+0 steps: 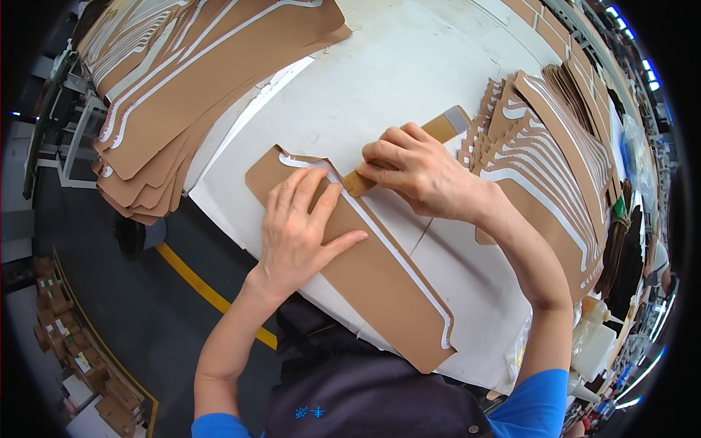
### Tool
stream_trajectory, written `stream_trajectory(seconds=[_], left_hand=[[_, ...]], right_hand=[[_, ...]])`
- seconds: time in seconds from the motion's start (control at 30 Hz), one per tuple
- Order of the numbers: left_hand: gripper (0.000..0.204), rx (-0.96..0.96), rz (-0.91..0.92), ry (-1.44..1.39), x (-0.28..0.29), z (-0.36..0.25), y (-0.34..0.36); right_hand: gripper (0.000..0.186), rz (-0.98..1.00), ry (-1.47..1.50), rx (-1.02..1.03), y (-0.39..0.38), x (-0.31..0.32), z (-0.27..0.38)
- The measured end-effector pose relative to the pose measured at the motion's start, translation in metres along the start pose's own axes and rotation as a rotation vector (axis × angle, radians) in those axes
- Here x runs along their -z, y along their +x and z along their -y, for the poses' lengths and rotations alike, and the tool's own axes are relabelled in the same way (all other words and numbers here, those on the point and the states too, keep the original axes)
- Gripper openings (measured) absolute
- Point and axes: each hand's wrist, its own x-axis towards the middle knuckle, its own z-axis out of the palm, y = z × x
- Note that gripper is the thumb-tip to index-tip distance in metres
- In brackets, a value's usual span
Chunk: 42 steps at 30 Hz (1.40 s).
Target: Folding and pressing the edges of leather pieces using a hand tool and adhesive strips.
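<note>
Dark apron [372,401] cloth fills the lower edge. Above it, a long brown panel [369,281] with a white strip [398,253] along its right-hand edge lies slantwise on the white tabletop [350,95]. The left hand [292,226] rests flat on the panel's upper part, fingers extended, thumb spread, gripping nothing. The right hand [412,164] has its fingers closed around a flat tan bar [440,130] with a grey end; its other end is at the panel's edge. Overlapping brown panels form a left stack [197,95] and a right stack [511,212].
</note>
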Motion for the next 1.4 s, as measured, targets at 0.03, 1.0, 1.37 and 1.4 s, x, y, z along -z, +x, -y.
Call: stream_trajectory(seconds=[0.03,1.0,1.37,1.4], left_hand=[[0.072,0.012,0.005,0.054,0.002,-0.001,0.002],[0.062,0.034,0.035,-0.045,0.006,-0.022,-0.037],[0.061,0.046,0.01,-0.079,0.004,-0.019,-0.039],[0.061,0.043,0.01,-0.082,0.004,-0.019,-0.039]], right_hand=[[0.04,-0.014,0.004,0.003,0.003,-0.002,-0.003],[0.029,0.068,0.054,0.135,0.013,0.004,0.009],[0.02,0.18,0.049,0.262,0.048,0.002,-0.009],[0.02,0.187,0.048,0.274,0.05,0.001,-0.01]])
